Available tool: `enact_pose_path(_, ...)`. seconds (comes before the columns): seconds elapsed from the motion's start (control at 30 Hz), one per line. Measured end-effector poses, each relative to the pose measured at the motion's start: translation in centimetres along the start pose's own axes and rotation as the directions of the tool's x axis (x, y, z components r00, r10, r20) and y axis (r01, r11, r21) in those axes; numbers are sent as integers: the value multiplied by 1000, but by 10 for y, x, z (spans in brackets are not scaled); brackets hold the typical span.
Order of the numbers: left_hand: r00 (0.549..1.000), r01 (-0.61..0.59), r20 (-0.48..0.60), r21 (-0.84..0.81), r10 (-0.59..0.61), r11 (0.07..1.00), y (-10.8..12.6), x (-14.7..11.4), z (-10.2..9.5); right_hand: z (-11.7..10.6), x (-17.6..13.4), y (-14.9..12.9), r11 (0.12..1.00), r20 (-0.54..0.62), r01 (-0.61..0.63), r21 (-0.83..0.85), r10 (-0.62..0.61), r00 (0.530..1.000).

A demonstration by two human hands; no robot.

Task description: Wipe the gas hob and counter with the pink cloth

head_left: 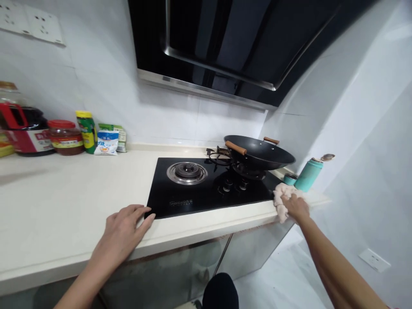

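Observation:
My left hand [124, 229] rests on the white counter at the front left corner of the black gas stove [193, 201], fingers stretched out and fingertips touching its edge. At the stove's right end, my right hand [296, 207] presses a pale pink cloth [283, 211] onto the counter, fingers closed on it. Part of the cloth hangs over the front edge. Just behind it stand a turquoise bottle [308, 176] and a small turquoise cup or lid [290, 179]. A black wok [260, 154] with wooden handles sits on the right burner.
Against the wall at left are a large dark sauce jug [30, 133], a red-lidded jar [66, 138], a green and yellow container [86, 133] and seasoning packets [107, 143]. A black range hood [209, 43] overhangs the stove. Cabinet doors [167, 266] lie below the counter [64, 201].

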State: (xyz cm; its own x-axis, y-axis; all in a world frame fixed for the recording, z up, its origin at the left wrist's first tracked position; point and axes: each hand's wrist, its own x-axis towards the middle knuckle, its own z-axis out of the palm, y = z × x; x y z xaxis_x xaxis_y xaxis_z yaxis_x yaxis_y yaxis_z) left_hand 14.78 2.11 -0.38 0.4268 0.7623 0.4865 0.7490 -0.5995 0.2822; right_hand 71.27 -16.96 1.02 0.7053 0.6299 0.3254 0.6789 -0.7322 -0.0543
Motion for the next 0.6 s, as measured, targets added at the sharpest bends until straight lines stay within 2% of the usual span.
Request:
enact_pose_path(0.1,1000,0,-11,-12,0,1000,5,-1,-1,9,-27,-43,997,27,70,-17,-70,997)
enact_pose_path(0.23,999,-12,-44,-65,9,998,11,-6,-5,17,-83,-124,989,-35,148,25,-147,989)
enact_pose_path(0.3,998,-27,-60,-95,21,995,13,-9,-8,13,-114,-169,933,-138,328,148,-309,941)
enact_pose_path(0.43,997,-44,-75,-128,35,991,10,-13,-10,-6,-162,-241,753,-261,583,305,-522,812)
enact_pose_path(0.53,995,-55,-92,-144,42,988,8,-15,-9,-17,-170,-272,614,-292,698,369,-636,714)
enact_pose_path(0.6,993,-65,-105,-149,50,987,8,-16,-8,-21,-158,-283,560,-279,715,418,-671,688)
